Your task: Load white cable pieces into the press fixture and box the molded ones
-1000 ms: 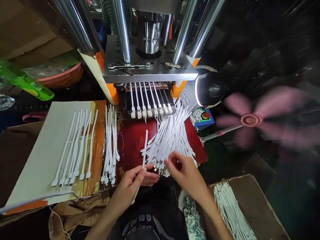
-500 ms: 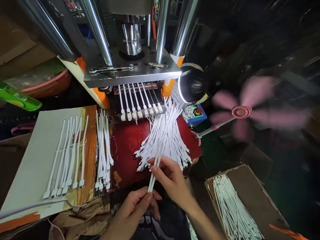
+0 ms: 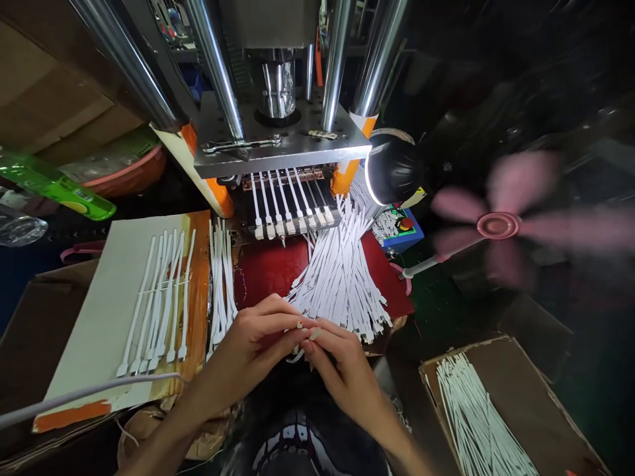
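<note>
My left hand (image 3: 262, 337) and my right hand (image 3: 344, 360) meet in front of the red table, with fingertips pinched together. Between them are white cables, of which only a short pale end (image 3: 314, 334) and a bit below the fingers show; the rest is hidden. Just beyond my hands a large fanned pile of white flat cables (image 3: 342, 277) lies on the red tabletop (image 3: 268, 264). Behind it, several white cables (image 3: 285, 198) sit side by side in the press mould, their plug ends toward me. The steel press plate (image 3: 288, 151) is above them.
On the left, a white board (image 3: 106, 291) carries a row of cables, beside another cable bunch (image 3: 221, 284). A lit lamp (image 3: 391, 168) and a spinning pink fan (image 3: 499, 226) stand right. A cardboard box (image 3: 526, 383) holds thin white cables. A green bottle (image 3: 89, 201) lies left.
My hands have come together; the left has risen to meet the right. The cables, upright and in plain sight before, are now mostly hidden by fingers. The view has shifted slightly left.
</note>
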`<state>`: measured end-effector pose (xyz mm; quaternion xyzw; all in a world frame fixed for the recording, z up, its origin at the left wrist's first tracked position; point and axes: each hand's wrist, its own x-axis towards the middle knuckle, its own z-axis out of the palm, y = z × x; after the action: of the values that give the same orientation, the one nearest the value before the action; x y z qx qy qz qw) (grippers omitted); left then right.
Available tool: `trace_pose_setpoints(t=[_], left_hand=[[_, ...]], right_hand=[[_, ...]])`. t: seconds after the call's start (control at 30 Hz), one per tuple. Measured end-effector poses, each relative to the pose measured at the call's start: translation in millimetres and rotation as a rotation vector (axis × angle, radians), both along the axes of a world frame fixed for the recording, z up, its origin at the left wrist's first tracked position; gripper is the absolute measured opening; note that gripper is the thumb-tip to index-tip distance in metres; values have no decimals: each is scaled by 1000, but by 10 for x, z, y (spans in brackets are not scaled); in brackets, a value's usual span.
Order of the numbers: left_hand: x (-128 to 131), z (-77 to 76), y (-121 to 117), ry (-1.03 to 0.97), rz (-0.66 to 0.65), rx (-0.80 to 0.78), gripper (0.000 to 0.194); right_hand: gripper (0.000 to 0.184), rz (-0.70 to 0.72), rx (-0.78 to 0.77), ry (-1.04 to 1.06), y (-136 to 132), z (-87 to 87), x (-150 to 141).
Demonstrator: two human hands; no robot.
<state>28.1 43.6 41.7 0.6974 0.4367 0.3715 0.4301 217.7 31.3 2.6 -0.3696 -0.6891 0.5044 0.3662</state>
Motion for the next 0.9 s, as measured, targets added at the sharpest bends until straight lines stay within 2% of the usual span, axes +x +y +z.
trace_pose_setpoints(t=[0.1,0.23,0.47,0.57,0.63,0.73,0.83,0.9], left_hand=[[-72,5,-34,5,5,-34,19],[-145,29,-45,-8,44,-109,21],[-159,105,29,77,41,-12,20],[-181,151,119,117,31,43,18],[-214,180,249,137,105,67,17],[-271,169,555,160,300,107,18],[-279,61,919,224,377,180,23],[-242,-38,1158,276,362,231,24]], right_hand=[[19,-18,53,38,40,9,59],[9,-113,110,124,118,-19,1],[24,-46,109,119,235,20,-201],[23,-64,30,97,213,-78,-253],[23,-48,-44,54,152,-190,-274],[20,127,-149,-36,67,-292,-229],[22,314,-186,-76,162,-182,-50],[30,348,-187,-102,373,-20,114]])
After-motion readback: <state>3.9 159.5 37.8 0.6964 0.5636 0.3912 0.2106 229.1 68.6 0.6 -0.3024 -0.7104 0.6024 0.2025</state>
